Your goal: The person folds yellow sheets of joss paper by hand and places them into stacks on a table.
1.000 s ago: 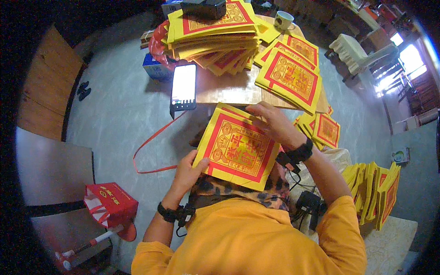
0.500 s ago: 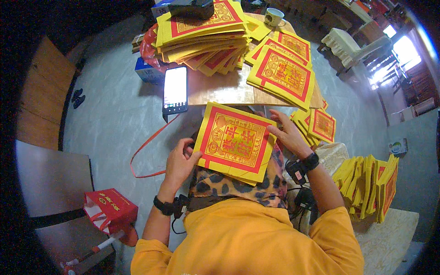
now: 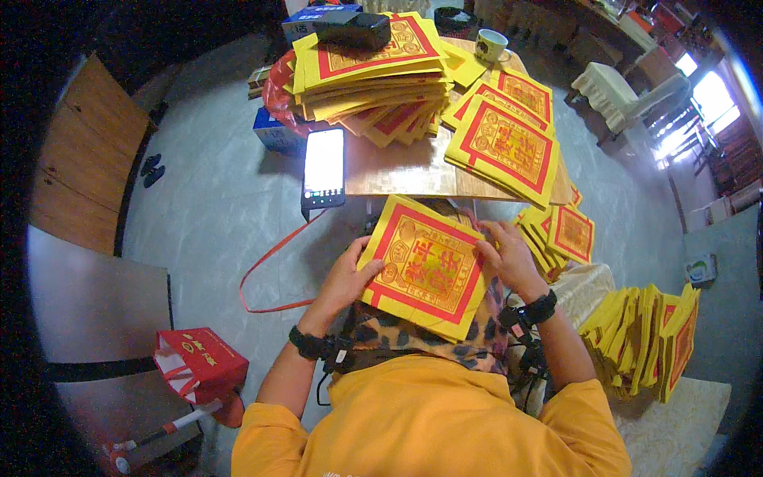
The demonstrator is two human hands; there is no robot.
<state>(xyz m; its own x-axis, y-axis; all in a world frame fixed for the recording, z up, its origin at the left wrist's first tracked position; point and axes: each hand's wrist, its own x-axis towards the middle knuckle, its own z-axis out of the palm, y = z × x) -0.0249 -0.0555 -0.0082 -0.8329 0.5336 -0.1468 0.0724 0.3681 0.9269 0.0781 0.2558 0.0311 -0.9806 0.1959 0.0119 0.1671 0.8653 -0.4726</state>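
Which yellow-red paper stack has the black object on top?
The tall stack on the left of the table, beyond the phone. The black object lies on it; the right-side table stack, lap stack and lower-right bundles carry none.

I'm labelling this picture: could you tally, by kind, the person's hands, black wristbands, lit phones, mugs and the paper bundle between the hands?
Hands (left hand, right hand): 2
Black wristbands: 2
Lit phone: 1
Mug: 1
Yellow-and-red paper bundle: 1
Total: 7
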